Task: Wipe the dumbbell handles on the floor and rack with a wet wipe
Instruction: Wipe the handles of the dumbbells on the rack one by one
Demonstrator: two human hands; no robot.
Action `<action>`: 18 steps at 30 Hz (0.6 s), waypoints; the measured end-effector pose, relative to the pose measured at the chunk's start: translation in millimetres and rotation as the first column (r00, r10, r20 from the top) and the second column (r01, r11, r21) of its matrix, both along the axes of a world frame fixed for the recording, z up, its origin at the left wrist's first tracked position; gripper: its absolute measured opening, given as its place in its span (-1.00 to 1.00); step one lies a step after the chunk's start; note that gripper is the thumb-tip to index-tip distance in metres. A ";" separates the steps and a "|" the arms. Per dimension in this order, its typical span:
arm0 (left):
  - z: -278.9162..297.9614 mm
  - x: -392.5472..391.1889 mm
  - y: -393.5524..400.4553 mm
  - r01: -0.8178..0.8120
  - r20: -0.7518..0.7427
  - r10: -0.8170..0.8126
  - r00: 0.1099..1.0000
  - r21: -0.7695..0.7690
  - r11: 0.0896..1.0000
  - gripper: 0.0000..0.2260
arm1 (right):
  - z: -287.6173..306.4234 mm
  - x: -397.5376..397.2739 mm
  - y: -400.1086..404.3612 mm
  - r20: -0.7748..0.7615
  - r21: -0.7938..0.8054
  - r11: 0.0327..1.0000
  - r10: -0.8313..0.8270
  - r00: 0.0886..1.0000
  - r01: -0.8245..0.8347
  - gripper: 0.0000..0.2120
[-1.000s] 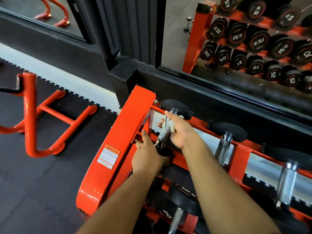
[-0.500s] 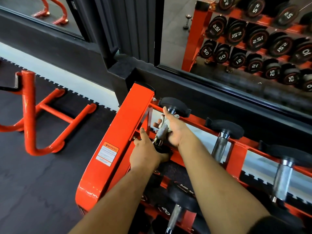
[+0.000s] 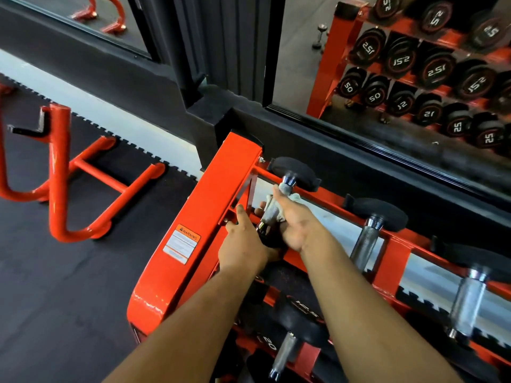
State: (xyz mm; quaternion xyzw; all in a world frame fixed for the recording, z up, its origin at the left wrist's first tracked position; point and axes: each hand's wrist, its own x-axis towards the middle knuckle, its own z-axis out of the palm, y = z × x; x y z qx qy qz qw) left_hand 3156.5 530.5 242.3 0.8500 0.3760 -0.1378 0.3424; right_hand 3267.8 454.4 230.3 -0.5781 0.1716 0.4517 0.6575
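Dumbbell handle, leftmost on top tier of orange rack: right hand clasps wet wipe around it. Left hand, at its seven o'clock, grips near-end head.

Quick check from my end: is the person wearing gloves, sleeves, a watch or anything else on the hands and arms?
No. The left hand and right hand are bare, with no gloves, rings or watch visible. Both forearms are bare to the frame's bottom edge; no sleeve shows.
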 end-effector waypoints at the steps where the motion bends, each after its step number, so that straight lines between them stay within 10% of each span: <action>1: -0.3 -0.2 0.5 -0.003 0.004 0.003 1.000 -0.007 1.000 0.28 | -1.4 -3.8 -7.3 0.027 0.013 1.000 0.007 1.000 -0.007 -0.70; 11: -3.1 -0.2 -0.7 0.015 0.013 -0.016 1.000 0.059 0.998 -0.09 | -4.6 -22.4 -3.7 0.157 -0.237 0.956 0.211 0.965 -0.171 -0.53; 18: -12.9 3.1 2.1 -0.013 0.028 0.011 1.000 0.079 0.997 -0.30 | 12.6 -49.6 -21.0 0.347 -0.518 0.802 0.514 0.784 -0.297 -0.64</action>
